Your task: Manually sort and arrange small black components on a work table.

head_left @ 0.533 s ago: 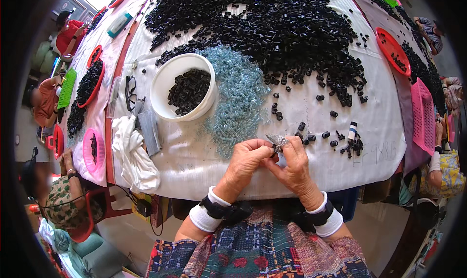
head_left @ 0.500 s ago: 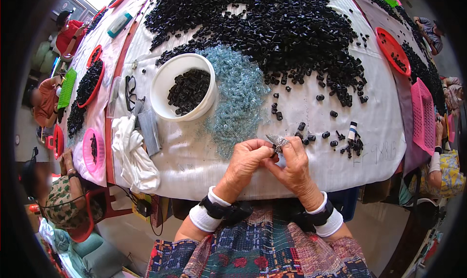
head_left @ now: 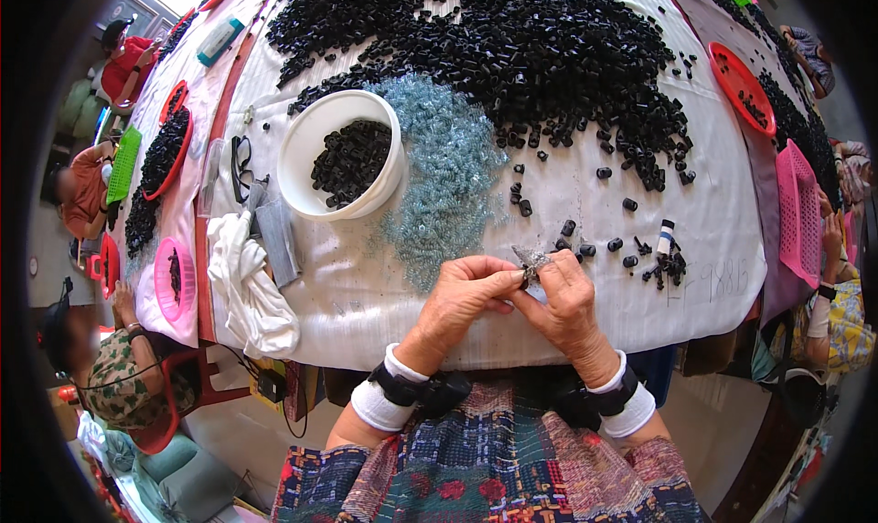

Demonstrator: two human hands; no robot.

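My left hand (head_left: 465, 296) and my right hand (head_left: 569, 305) meet near the table's front edge, fingertips pinched together. Between them is a small dark part (head_left: 528, 279), mostly covered by the fingers. A silvery, pointed piece (head_left: 530, 257) juts out at my right index finger; whether it is worn or gripped I cannot tell. Just beyond my fingers lie several loose black plastic caps (head_left: 586, 250). To the left spreads a heap of clear bluish coil springs (head_left: 444, 176), beside a white tub (head_left: 291, 162) partly filled with black parts (head_left: 352, 162).
A huge pile of black parts (head_left: 512, 57) covers the far table. At right stand a white tube with a dark cap (head_left: 666, 237) and small black pieces (head_left: 666, 269). Eyeglasses (head_left: 241, 168) and white cloth (head_left: 247, 290) lie left. Other people sit at both sides, near baskets and red trays (head_left: 743, 89).
My hands stay pinched together at nearly the same spot, the right one shifted slightly to the right. The whole view has moved a little; the table things lie as before.
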